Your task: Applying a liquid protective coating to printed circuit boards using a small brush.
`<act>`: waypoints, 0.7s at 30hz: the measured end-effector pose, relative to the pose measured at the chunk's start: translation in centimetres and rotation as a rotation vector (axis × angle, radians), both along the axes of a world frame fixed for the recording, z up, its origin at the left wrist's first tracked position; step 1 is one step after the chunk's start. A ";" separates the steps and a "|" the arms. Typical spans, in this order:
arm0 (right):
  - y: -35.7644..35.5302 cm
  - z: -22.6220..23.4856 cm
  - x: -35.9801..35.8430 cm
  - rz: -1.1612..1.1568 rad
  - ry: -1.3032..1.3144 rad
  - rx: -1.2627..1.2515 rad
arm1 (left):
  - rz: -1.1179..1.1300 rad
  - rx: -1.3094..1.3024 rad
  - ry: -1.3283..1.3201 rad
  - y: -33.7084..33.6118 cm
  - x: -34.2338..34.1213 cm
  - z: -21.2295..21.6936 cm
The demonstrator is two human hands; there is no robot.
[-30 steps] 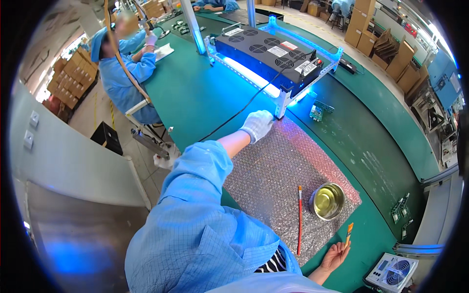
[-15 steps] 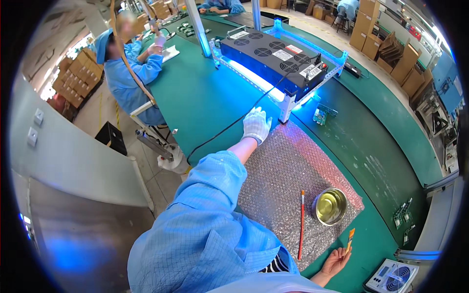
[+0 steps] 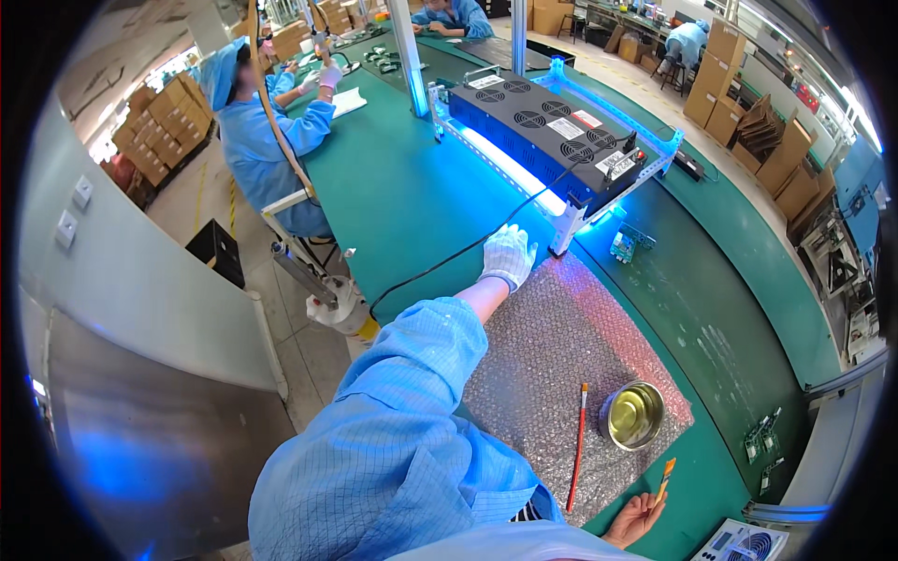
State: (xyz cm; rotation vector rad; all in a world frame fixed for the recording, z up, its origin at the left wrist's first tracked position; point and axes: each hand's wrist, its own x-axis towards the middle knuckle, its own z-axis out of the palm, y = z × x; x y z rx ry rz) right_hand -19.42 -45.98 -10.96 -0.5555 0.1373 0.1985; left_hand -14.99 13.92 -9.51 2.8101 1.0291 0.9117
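Note:
My left hand [image 3: 510,255], in a white glove, reaches forward to the green tabletop beside the corner post of the lamp frame. Its fingers are slightly spread and I see nothing in them. At the lower right my bare right hand [image 3: 636,520] is closed around a short yellow-orange brush [image 3: 666,479], held upright. Between the hands lies bubble wrap [image 3: 533,351]. On it rest a slim red-handled paintbrush [image 3: 578,449] and a round metal bowl [image 3: 609,416] of clear yellowish liquid.
A black box lamp [image 3: 538,122] with fans glows blue on a white metal frame [image 3: 567,229]. Its black cable [image 3: 440,260] crosses the table. Green circuit boards [image 3: 629,243] lie on the dark conveyor belt [image 3: 702,309]. A co-worker [image 3: 271,140] in blue sits at the far left.
The whole view has shifted slightly, so the lamp and table sit farther right. My left hand stays near the frame post; my right hand still holds the brush.

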 end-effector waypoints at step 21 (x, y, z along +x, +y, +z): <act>-0.1 -0.6 0.1 -0.020 0.021 0.129 | 0.015 -0.015 0.074 -0.2 -0.8 1.5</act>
